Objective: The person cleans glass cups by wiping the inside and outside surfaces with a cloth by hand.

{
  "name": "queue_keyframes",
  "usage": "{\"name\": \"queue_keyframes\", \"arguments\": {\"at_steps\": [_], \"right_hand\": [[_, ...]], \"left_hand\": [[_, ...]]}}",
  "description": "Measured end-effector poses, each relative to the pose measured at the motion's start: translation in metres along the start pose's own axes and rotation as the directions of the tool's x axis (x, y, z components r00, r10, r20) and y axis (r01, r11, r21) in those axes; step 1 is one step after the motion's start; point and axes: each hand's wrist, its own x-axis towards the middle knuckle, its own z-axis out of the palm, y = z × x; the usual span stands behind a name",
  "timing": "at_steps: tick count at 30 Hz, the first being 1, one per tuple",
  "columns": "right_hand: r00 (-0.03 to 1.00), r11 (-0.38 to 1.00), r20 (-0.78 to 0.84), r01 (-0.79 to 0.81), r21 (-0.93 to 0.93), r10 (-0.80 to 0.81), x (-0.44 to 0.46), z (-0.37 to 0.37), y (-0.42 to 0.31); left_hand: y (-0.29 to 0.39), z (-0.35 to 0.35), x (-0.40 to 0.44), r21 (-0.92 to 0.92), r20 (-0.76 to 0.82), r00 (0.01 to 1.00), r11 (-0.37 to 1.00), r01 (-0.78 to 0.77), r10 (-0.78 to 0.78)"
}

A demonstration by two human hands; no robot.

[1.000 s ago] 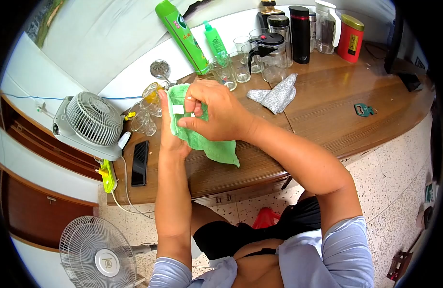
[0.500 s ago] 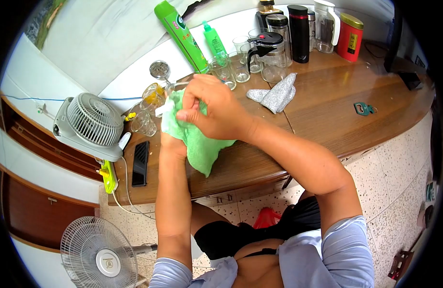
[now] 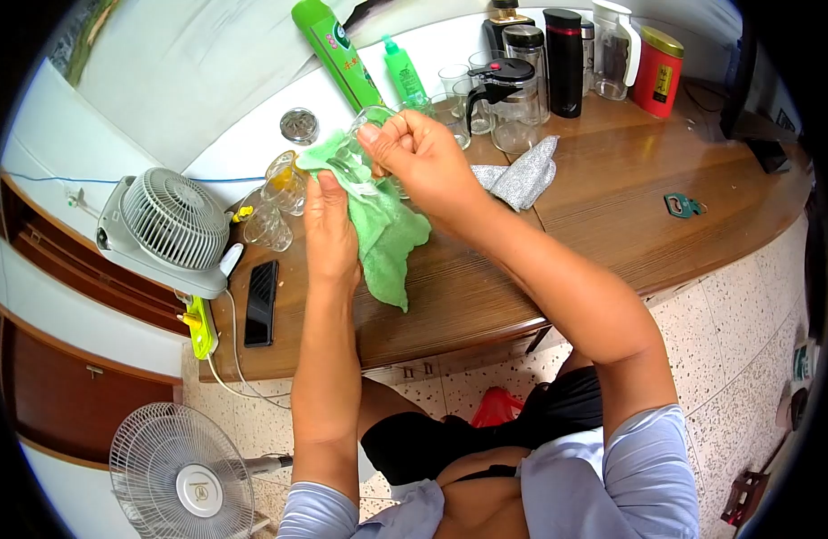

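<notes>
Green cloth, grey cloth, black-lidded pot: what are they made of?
Green cloth: soft textile, perhaps microfibre; matte, fuzzy, hanging in limp folds.
Grey cloth: fabric, perhaps with metallic thread; speckled, faint sheen.
Black-lidded pot: see-through and glossy, likely glass, possibly clear plastic; lid slightly shiny, probably plastic.

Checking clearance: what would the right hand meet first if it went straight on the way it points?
Past the clear glass in its grip, the right hand would probably meet the tall green can first, though depth is unclear.
</notes>
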Motion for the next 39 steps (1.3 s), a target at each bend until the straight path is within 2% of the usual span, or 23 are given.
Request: {"name": "queue_keyframes", "arguments": {"at_steps": [2, 7, 11, 16, 17, 19, 22, 23, 26, 30, 31, 34, 35, 38, 39], "right_hand": [[1.0, 0.999, -0.015, -0.026, 0.048, 0.027, 0.002, 0.0, 0.005], [0.999, 0.996, -0.023, 0.049, 0.072, -0.047, -0.002, 0.003, 0.009], [0.995, 0.992, -0.061, 0.086, 0.088, -0.081, -0.002, 0.007, 0.008], [0.996, 0.997, -0.086, 0.013, 0.078, -0.006, -0.001, 0.007, 0.012], [0.997, 0.997, -0.081, 0.002, 0.081, 0.005, -0.001, 0.007, 0.013], [0.998, 1.0, -0.054, -0.01, -0.027, 0.009, -0.003, 0.005, 0.014], [1.0, 0.99, -0.017, 0.013, -0.141, -0.016, -0.01, 0.01, 0.013], [1.0, 0.985, -0.006, 0.028, -0.17, -0.03, -0.013, 0.014, 0.013], [0.972, 0.913, 0.01, 0.225, -0.34, -0.236, -0.024, 0.024, 0.012], [0.934, 0.858, 0.157, 0.357, -0.37, -0.321, -0.031, 0.024, 0.014], [0.938, 0.863, 0.199, 0.341, -0.373, -0.285, -0.032, 0.023, 0.012], [0.893, 0.769, 0.323, 0.438, -0.466, -0.313, -0.032, 0.019, 0.008], [0.877, 0.738, 0.348, 0.472, -0.483, -0.333, -0.032, 0.019, 0.008], [0.816, 0.637, 0.428, 0.574, -0.515, -0.388, -0.032, 0.016, 0.007], [0.791, 0.603, 0.458, 0.608, -0.516, -0.406, -0.032, 0.015, 0.006]], "left_hand": [[-0.002, -0.004, 0.001, -0.061, -0.016, 0.999, 0.998, 0.03, -0.031], [0.004, 0.004, 0.001, -0.257, -0.024, 0.994, 0.962, 0.095, -0.105], [0.002, 0.002, 0.0, -0.103, -0.05, 0.999, 0.995, 0.013, -0.019], [-0.002, -0.002, -0.001, 0.073, -0.032, 0.994, 0.992, -0.106, 0.108], [-0.002, -0.004, -0.001, 0.199, -0.036, 0.987, 0.969, -0.145, 0.155], [-0.003, -0.006, -0.001, 0.439, -0.025, 0.969, 0.874, -0.21, 0.245], [-0.007, 0.0, -0.003, 0.414, -0.148, 0.948, 0.888, -0.199, 0.281], [-0.009, -0.006, -0.003, 0.457, -0.183, 0.951, 0.879, -0.141, 0.248], [-0.005, -0.004, -0.006, 0.11, -0.333, 0.936, 0.99, -0.085, 0.117], [0.006, -0.005, -0.003, -0.319, -0.309, 0.949, 0.946, -0.047, -0.057], [0.003, -0.017, -0.001, -0.419, -0.249, 0.959, 0.908, 0.017, -0.133], [0.002, -0.03, 0.004, -0.549, -0.135, 0.956, 0.823, 0.148, -0.261], [0.002, -0.029, 0.005, -0.565, -0.155, 0.943, 0.809, 0.16, -0.295], [0.012, -0.026, 0.004, -0.543, -0.175, 0.927, 0.818, 0.19, -0.331], [0.011, -0.03, 0.005, -0.549, -0.101, 0.936, 0.804, 0.23, -0.337]]}}
